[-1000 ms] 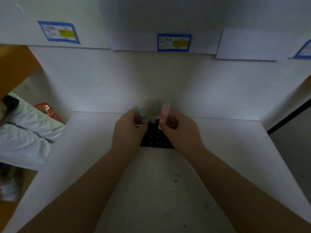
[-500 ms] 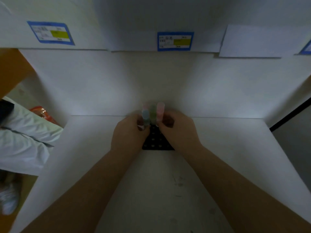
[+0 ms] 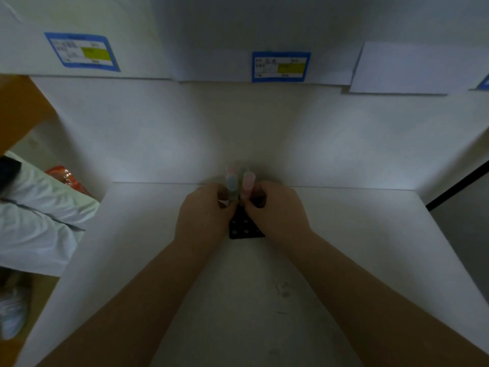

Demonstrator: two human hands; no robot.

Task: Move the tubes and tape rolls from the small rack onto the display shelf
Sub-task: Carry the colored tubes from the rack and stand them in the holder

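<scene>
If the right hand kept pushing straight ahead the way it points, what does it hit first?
Probably the pink tube its fingertips already touch; beyond that, the shelf's back wall. Depth is unclear here.

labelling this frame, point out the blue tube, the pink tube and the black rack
blue tube [image 3: 232, 182], head view, its cap
pink tube [image 3: 248, 179], head view, its cap
black rack [image 3: 244, 229], head view, its holed top

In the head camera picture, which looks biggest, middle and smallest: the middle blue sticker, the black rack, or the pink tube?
1. Blue sticker, biggest.
2. Black rack, though the hands cover part of it.
3. Pink tube, smallest.
</scene>
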